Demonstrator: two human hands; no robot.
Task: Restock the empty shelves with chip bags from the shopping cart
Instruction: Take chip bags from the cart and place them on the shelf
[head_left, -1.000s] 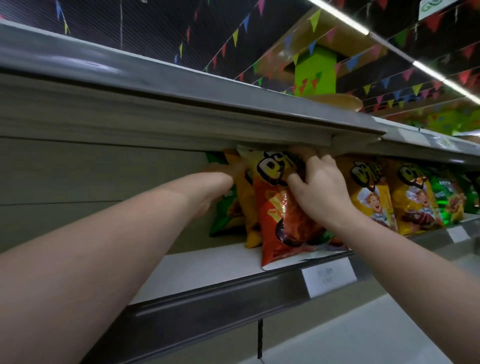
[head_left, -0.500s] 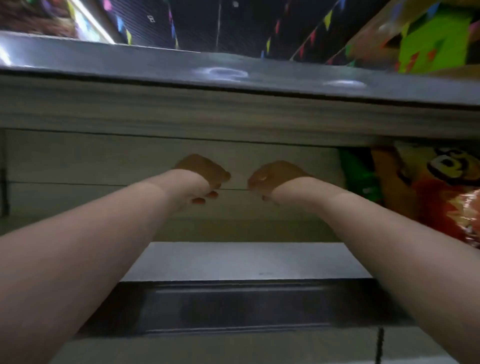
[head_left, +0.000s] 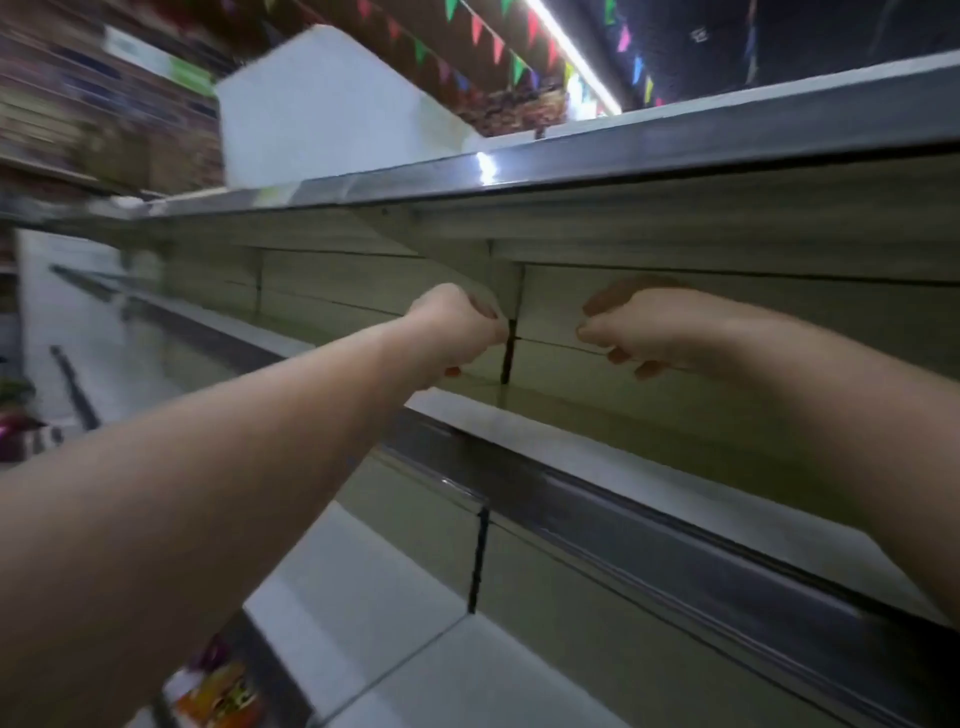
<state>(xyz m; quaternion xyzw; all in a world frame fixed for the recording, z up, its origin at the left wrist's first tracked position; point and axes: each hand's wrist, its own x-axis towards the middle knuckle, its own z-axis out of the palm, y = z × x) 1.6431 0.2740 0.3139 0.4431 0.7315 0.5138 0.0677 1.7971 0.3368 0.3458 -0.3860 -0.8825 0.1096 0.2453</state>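
Observation:
Both my arms stretch out in front of a bare shelf (head_left: 571, 441) with a dark metal front rail. My left hand (head_left: 452, 332) hangs with its fingers curled down loosely, holding nothing. My right hand (head_left: 634, 327) is a little to its right, fingers also curled down and holding nothing. No chip bag is between them. A colourful chip bag (head_left: 223, 691) shows blurred at the bottom left, low below the shelves. The bags placed on the shelf are out of view.
The shelf above (head_left: 675, 145) overhangs my hands with a shiny metal edge. A lower white shelf (head_left: 363, 597) lies beneath. Further shelves run off to the left, blurred. A white box shape (head_left: 322, 104) and bunting hang overhead.
My hands have let go of the red-and-yellow chip bags on the shelf and drawn back. My view has swung left, so the stocked bags have left the frame.

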